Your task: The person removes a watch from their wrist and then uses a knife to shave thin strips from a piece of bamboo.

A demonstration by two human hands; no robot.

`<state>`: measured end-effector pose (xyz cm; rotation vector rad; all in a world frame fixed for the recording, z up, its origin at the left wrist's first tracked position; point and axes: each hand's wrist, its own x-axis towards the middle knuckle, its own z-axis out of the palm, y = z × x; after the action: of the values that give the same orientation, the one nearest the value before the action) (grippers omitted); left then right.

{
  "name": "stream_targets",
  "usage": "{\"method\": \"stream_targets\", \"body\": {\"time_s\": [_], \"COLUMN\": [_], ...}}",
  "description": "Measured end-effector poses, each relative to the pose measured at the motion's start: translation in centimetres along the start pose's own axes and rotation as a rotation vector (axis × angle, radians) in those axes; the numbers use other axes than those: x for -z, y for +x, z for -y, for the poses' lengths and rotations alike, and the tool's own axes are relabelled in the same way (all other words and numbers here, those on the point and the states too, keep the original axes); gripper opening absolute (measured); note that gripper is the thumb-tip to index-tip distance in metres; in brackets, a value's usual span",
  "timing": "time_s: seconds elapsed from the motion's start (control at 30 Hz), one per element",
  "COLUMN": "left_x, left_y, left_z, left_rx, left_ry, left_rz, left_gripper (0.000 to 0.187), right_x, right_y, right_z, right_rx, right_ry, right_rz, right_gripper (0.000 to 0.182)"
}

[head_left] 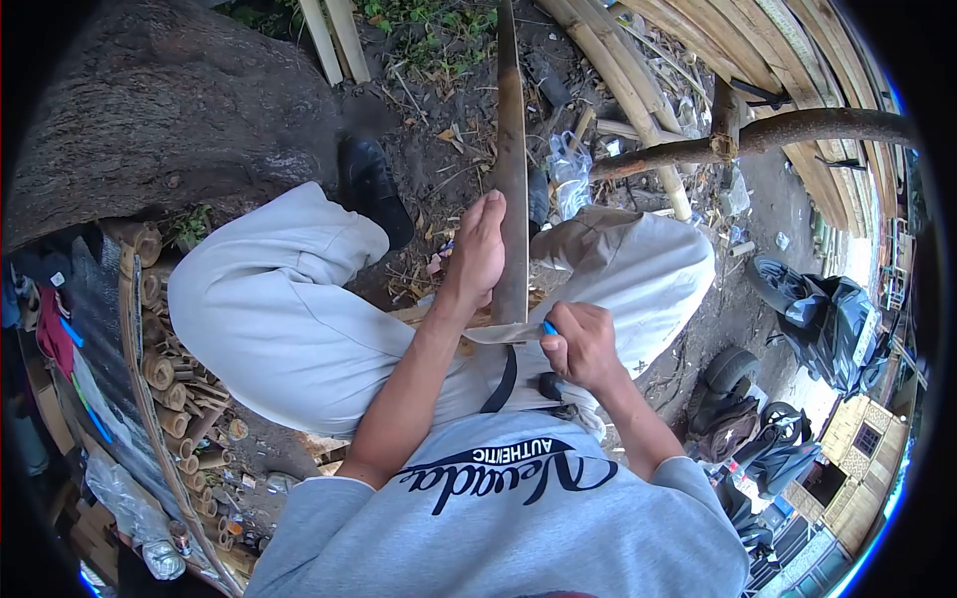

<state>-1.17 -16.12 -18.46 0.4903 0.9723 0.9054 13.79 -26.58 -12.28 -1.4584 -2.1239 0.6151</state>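
Observation:
A long split bamboo strip runs from the top of the head view down between my knees to my lap. My left hand grips its left side, thumb pointing up along the edge, the other fingers largely hidden. In my right hand is a knife, my fingers closed around its blue handle. The blade points left and lies crosswise at the strip's lower end, close over my lap. My light trousers spread to both sides of the strip.
A thick tree trunk lies at upper left, above stacked bamboo poles. A branch crosses at upper right before split bamboo lengths. A plastic bag lies beyond my knee; a motorbike stands far right.

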Motion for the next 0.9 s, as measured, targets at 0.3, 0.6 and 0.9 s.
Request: {"method": "stream_targets", "body": {"time_s": [0.3,0.6,0.9], "left_x": [0.1,0.7,1.5], "left_y": [-0.2,0.1,0.5], "left_z": [-0.4,0.3,1.1], "left_rx": [0.058,0.078,0.044], "left_ry": [-0.009,-0.026,0.077], "left_rz": [-0.003,-0.049,-0.101], "left_gripper": [0.037,0.030,0.031], "right_x": [-0.3,-1.8,-1.6], "right_y": [-1.1,-0.4,-0.3], "right_z": [1.2,-0.2,-0.1], "right_rx": [-0.033,0.094,0.163], "right_ry": [0.046,-0.012,-0.099], "right_rz": [0.009,-0.032,-0.032], "right_gripper": [0.046,0.052,0.054]}}
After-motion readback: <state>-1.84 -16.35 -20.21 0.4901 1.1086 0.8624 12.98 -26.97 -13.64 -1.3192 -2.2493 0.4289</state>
